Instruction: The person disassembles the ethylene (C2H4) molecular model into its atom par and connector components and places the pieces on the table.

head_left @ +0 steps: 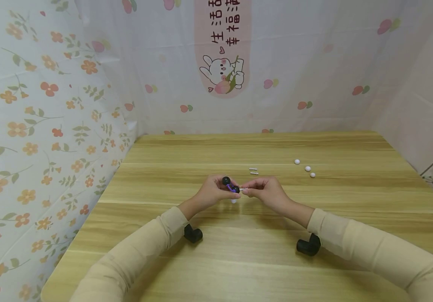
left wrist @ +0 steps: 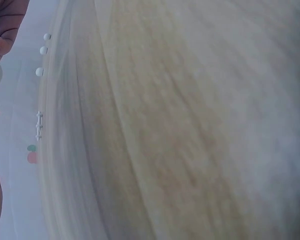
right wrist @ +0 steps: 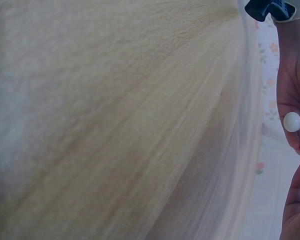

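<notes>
Above the desk (head_left: 216, 260), the left grip (head_left: 215, 189) holds a ball-and-stick model (head_left: 231, 187); the right grip (head_left: 268, 192) pinches a white rod (head_left: 242, 189) just beside it. Both look like light, stiff plastic; the smooth balls probably slip, so steadying near a joint seems surest.

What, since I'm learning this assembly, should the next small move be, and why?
Perhaps press the white stick gently into the adjacent black ball: the right hand pinches the stick beside it, while the left hand holds the ball assembly. Whether it's fully seated isn't clear.
</notes>
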Motion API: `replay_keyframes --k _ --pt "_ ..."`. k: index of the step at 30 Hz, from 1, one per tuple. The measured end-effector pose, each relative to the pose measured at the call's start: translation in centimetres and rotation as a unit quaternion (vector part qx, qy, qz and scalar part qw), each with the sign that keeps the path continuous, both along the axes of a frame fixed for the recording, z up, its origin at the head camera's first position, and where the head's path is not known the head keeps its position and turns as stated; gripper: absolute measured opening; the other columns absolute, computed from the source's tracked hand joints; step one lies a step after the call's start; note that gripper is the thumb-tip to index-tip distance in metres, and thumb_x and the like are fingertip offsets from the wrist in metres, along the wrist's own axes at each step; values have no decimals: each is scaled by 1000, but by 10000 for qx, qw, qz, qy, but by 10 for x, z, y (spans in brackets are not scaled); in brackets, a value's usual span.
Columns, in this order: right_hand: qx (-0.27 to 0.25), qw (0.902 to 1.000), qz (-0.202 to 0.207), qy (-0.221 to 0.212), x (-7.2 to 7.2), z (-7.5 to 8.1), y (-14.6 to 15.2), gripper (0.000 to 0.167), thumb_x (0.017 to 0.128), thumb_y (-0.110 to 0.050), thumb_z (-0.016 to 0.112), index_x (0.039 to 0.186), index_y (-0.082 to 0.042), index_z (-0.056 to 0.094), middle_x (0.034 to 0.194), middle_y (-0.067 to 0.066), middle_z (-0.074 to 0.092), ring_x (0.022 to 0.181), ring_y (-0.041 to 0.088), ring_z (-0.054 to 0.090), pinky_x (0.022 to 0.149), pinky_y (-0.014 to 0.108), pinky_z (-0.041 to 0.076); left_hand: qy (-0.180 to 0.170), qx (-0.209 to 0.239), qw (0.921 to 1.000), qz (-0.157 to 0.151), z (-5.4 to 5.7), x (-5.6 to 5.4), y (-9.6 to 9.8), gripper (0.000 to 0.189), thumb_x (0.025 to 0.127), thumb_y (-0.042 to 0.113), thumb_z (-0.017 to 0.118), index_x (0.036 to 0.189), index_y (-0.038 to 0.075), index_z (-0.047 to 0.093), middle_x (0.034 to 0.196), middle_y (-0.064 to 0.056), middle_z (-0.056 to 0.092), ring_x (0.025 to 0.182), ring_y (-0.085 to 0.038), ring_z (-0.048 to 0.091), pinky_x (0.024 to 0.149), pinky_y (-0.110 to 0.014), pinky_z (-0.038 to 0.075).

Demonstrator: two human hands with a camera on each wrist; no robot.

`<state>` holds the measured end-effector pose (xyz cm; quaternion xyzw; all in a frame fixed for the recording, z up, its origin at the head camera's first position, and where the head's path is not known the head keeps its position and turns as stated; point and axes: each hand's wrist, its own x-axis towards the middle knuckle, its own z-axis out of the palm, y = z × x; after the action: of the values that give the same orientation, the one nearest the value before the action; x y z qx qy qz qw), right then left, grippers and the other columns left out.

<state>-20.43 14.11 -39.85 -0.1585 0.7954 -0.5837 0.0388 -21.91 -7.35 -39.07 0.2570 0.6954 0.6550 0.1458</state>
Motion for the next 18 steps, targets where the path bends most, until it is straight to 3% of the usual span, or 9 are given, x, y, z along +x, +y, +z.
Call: replay_keyframes --k 2,11,18 --pt "39 10000 -50 -16 1 1 -1 11 87 -11 74 94 -2 76 91 7 72 79 22 64 78 51 53 -14 -2 10000 -5 5 3 -1 21 82 -7 73 100 -12 64 89 -7 70 79 -13 65 77 -30 54" --pt "-13 9999 -131 -45 2 2 -1 10 87 -9 74 93 -1 75 91 7 72 79 21 65 79 50 53 -143 -142 9998 31 4 3 -2 24 81 -5 75 102 -11 65 87 -3 70 79 -13 65 78 -30 54" --pt "120 9985 -487 -237 -7 0 23 22 89 -20 73 101 -2 74 98 10 72 84 23 65 84 48 51 -226 -164 9994 215 -21 -14 -16 22 82 1 77 101 -2 68 95 -7 70 86 -18 67 82 -33 54"
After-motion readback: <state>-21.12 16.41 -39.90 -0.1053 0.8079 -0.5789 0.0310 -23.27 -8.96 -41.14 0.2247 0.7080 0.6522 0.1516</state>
